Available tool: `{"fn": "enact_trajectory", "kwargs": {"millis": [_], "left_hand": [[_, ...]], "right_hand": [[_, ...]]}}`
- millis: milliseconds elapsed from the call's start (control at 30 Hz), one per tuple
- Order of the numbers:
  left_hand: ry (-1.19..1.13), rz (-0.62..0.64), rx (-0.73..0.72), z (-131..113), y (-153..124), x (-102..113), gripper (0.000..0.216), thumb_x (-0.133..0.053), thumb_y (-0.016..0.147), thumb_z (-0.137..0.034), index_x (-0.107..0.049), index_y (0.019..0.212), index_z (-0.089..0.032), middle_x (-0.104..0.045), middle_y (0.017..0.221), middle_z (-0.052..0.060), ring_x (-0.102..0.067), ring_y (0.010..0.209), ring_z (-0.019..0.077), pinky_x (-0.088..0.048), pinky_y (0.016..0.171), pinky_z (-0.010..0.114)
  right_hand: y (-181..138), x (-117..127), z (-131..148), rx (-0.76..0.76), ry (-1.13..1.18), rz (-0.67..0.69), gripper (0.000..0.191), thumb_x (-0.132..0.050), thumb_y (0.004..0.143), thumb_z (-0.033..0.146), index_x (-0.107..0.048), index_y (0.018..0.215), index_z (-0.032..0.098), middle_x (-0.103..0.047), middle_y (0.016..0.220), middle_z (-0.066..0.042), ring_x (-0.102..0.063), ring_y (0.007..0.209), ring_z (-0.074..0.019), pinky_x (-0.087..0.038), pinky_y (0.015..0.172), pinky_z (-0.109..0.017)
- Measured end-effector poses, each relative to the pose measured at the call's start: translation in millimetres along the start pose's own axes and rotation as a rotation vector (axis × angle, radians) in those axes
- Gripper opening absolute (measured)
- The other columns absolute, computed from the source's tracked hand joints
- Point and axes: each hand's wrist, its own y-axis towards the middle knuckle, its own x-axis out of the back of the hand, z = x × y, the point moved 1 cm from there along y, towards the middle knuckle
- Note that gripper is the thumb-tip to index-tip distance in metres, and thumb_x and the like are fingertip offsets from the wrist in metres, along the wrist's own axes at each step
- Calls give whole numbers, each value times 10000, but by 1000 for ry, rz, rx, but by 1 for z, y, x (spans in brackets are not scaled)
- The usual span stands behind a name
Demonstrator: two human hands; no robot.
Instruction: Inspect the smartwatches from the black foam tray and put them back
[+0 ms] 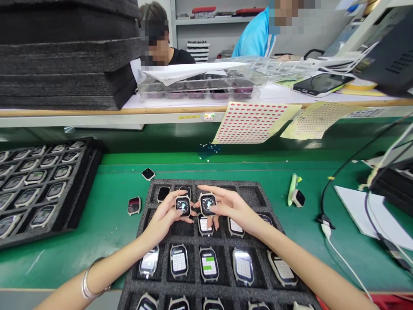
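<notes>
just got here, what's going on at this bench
A person is holding two watches, one in each hand: the left hand has one watch, the right hand the other. Both screens are lit, showing similar dials, side by side above a dark foam tray. Many more watches sit in its compartments. Two loose watches lie on the green bench left of the tray, another on the right.

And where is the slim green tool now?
In the head view, the tool lies on the green tabletop, right of the black foam tray, beside a pale square watch.
</notes>
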Motion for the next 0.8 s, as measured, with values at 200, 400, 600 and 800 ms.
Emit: {"fn": "enact_trajectory", "kwargs": {"millis": [200,400,600,800], "left_hand": [[46,4,-16,1,0,0,401,-539,793,-173,-507,1190,-222,-623,1015,65,-640,869,222,-541,755,402],[54,34,-37,3,0,0,386,-540,807,-159,-491,1186,-212,-623,1004,69,-645,863,219,-549,728,370],[92,29,-70,-2,0,-1,443,-558,802,-160,-474,1233,-220,-622,1041,73,-639,922,231,-557,760,378],[138,34,-120,-8,0,1,470,-580,810,-187,-456,1262,-218,-612,1109,97,-641,941,237,-559,770,379]], "right_hand": [[0,1,1,20,32,18,554,-660,796,200,-455,1310,168,-661,1021,-105,-681,604,-169,-522,452,-231],[0,0,-1,36,-68,-24,507,-655,832,287,-475,1289,161,-668,943,-86,-663,562,-142,-514,433,-212],[-3,-2,1,47,-153,55,661,-730,759,224,-405,1333,195,-630,1087,-97,-675,773,-160,-570,652,-268],[1,8,2,75,-381,24,564,-687,789,252,-407,1274,182,-627,1019,-77,-672,793,-189,-570,718,-343]]}}
